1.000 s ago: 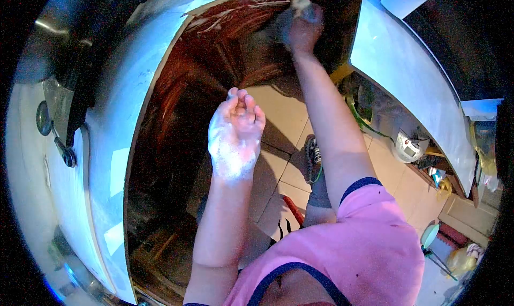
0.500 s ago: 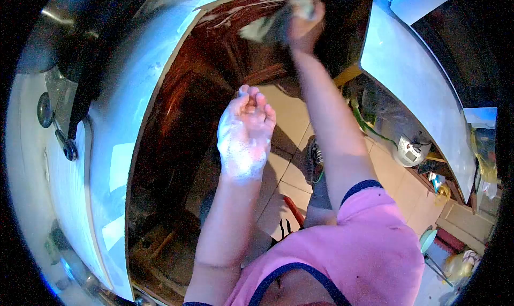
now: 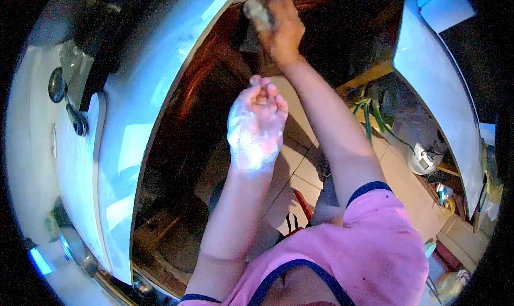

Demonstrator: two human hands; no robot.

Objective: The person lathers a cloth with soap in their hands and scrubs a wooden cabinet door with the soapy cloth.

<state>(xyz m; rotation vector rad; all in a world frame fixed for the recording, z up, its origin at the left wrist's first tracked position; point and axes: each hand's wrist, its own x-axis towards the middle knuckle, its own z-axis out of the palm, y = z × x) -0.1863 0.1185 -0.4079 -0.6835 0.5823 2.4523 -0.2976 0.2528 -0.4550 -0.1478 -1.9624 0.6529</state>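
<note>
My left hand (image 3: 257,126) is raised palm up in the middle of the view, covered with white foam. Its fingers curl loosely, and nothing is seen between them. Near the top, my right hand (image 3: 284,32) grips a pale cloth (image 3: 258,12), slightly blurred, beside a dark reddish-brown surface (image 3: 206,70). Whitish streaks mark the upper part of that surface. The cloth's lower part is hard to make out.
A light-coloured curved edge (image 3: 160,99) runs along the left of the dark area. Tiled floor (image 3: 308,172) lies below. To the right are a green plant (image 3: 377,113), a white device with a display (image 3: 424,158) and a pale panel (image 3: 436,65). A black-handled object (image 3: 75,116) is at left.
My right hand has swept left with the cloth. My left hand keeps its loosely curled pose, slightly farther right in view. The surroundings have shifted in the view.
</note>
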